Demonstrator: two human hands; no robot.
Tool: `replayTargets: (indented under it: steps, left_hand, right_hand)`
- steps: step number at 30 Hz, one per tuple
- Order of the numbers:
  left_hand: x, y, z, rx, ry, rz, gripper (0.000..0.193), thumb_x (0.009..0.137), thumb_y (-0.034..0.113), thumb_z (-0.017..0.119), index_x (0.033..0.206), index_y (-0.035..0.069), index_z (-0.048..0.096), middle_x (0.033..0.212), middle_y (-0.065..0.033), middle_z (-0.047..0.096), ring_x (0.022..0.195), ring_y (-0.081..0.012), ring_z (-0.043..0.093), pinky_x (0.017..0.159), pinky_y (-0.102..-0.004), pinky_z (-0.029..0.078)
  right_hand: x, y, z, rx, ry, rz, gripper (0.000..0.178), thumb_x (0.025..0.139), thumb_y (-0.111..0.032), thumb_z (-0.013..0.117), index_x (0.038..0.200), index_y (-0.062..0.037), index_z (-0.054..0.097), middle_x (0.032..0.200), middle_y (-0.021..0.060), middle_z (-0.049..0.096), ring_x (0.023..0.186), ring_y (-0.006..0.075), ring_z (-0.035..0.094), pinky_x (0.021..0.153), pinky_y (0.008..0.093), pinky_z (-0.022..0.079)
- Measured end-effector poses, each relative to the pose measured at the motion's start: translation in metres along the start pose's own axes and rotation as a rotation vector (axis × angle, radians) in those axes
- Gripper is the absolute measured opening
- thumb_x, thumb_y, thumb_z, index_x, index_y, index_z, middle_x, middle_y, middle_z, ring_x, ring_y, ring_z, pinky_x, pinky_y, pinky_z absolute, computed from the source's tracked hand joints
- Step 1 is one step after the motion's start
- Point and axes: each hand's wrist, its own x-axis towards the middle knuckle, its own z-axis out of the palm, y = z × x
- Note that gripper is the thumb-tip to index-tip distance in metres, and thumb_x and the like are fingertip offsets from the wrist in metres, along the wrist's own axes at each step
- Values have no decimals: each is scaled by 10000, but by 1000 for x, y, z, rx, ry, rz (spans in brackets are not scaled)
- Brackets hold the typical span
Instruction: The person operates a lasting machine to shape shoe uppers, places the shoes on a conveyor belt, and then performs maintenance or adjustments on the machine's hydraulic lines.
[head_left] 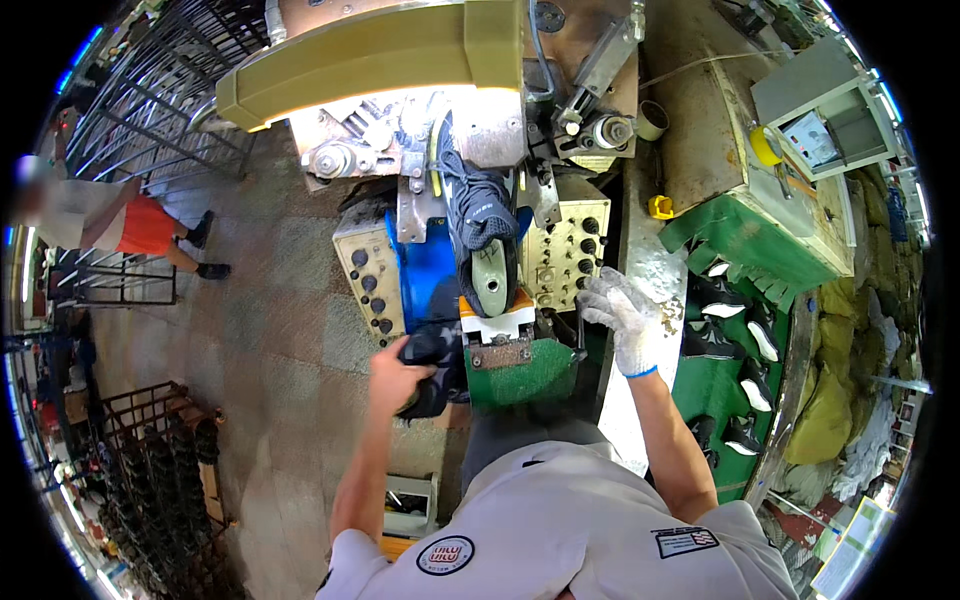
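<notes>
My left hand (395, 375) is bare and closed around a dark shoe upper (437, 362), which I hold low in front of the machine, just left of its green pad (525, 375). My fingers wrap over the top of the dark fabric, so the piece hangs partly below my grip.

Above it, one dark blue shoe (478, 225) sits clamped in the machine, sole side toward me, its pale green insole board (493, 285) facing up and resting on a white and orange support block (497, 318). That makes two shoe pieces at the machine: the one in my grip and the one mounted.

My right hand (618, 318) wears a white knit glove with a blue cuff and rests at the machine's right side, fingers curled toward a dark lever (578, 335); I cannot tell whether they truly grip it.

Two cream control panels flank the mounted shoe, the left panel (370, 275) and the right panel (565, 255), each studded with black knobs. A large olive-yellow cover (380, 50) tops the machine.

To my right, a green chute (735, 240) carries several dark shoes with white soles (725, 305); I count about six. On the floor to my left stand dark metal racks (160, 450), and a person in orange shorts (145, 228) stands farther off.
</notes>
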Motion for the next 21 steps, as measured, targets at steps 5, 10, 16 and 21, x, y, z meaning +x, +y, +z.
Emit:
replayTargets:
  steps: [5,10,16,21]
  left_hand:
    - [-93,68,-88,-622,126,-67,512,564,-20,835,1066,-57,739,952,-96,750,847,-213,712,812,-335,559]
    - [-110,83,-14,-1503,-195,-68,749,553,23,725,1284,-74,597,1172,-162,701,1004,-247,704,926,-329,558]
    - [-79,168,87,-396,-133,21,405,929,158,688,1288,-18,623,1181,-114,694,1026,-186,673,944,-346,520]
    - [-59,252,183,-668,-574,173,552,1023,414,568,1282,-73,598,1217,-117,673,1083,-162,637,959,-304,483]
  right_hand:
    - [-40,-23,28,65,-181,-13,669,943,-318,686,1392,119,453,1219,259,653,1038,329,702,855,377,595]
    - [-68,-32,95,356,-565,-63,702,970,-446,581,1435,63,452,1364,211,583,1236,277,593,1060,389,470]
    - [-43,-11,-9,461,-196,-16,506,876,-180,682,1313,46,562,1137,161,692,1036,257,689,946,371,554]
    - [-84,-81,-86,572,-187,-64,749,768,-278,752,1397,38,495,1214,185,660,1067,272,676,950,396,546]
